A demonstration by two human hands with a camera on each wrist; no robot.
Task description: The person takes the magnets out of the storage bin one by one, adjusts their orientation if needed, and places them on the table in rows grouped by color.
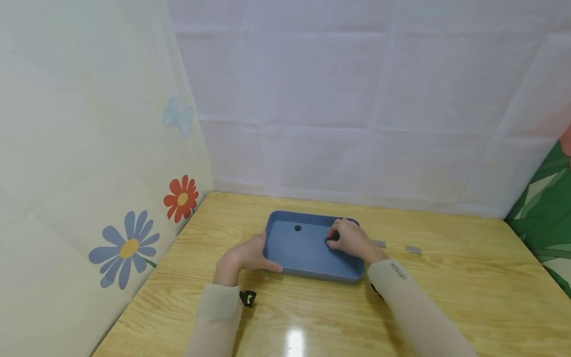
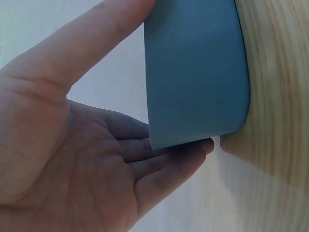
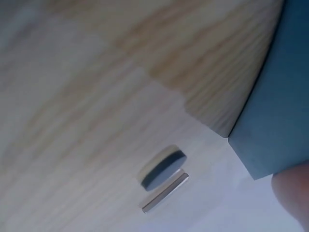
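Observation:
A shallow blue tray point(image 1: 308, 250) lies on the wooden table. My left hand point(image 1: 250, 255) grips its left end, thumb along the near side and fingers at the far side. The left wrist view shows the fingers point(image 2: 166, 166) against a corner of the tray wall point(image 2: 198, 72). Over the right part of the tray, my right hand point(image 1: 350, 238) pinches a small black piece point(image 1: 327, 242) close to the tray floor; the fingertips hide part of it. Farther left inside the tray sits a small black disc point(image 1: 297, 228).
Right of the tray, a flat grey piece point(image 1: 379, 243) and a silvery rectangular piece point(image 1: 413, 250) lie on the table point(image 1: 446, 287). In the right wrist view, a thin metal strip point(image 3: 165, 193) lies beside a dark-banded rounded piece point(image 3: 163, 170). A white sheet point(image 1: 312, 99) hangs behind.

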